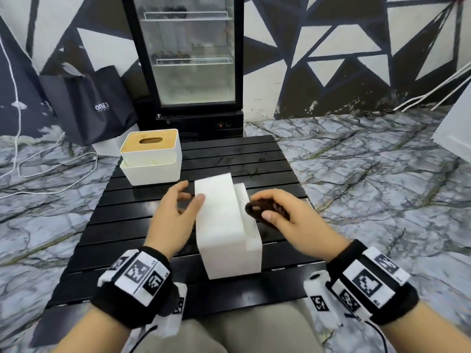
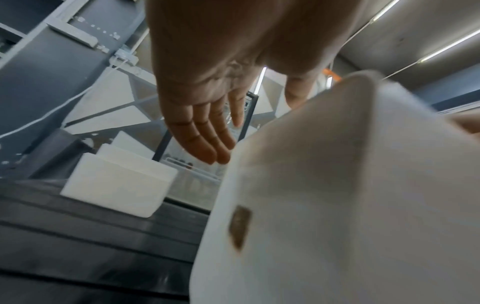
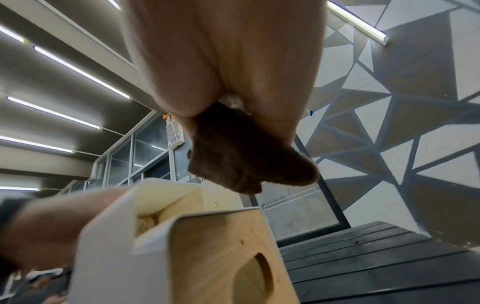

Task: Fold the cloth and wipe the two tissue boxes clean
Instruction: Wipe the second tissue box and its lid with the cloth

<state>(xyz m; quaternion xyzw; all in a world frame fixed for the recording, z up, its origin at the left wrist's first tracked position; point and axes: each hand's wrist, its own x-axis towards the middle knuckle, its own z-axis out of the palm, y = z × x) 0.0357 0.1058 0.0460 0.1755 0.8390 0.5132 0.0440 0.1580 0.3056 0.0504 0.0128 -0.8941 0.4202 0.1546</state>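
Cloth (image 1: 263,209), dark brown and bunched into a small wad, sits pinched between the thumb and curled fingers of the right hand (image 1: 293,220), just to the right of the nearer tissue box (image 1: 224,225). That white box lies tipped on its side on the black slatted surface (image 1: 142,225), its long axis running away from the person; the right wrist view shows its wooden lid (image 3: 221,257) with the oval slot facing right, toward the cloth-holding hand. The cloth hangs above this lidded side, and whether it touches the box cannot be told. The left hand (image 1: 175,212) is on the box's opposite side, fingers straight and loosely spread, the thumb tip resting against the upper left edge. The second tissue box (image 1: 153,159) stands upright at the far left of the surface, wooden lid upward, well apart from both hands.
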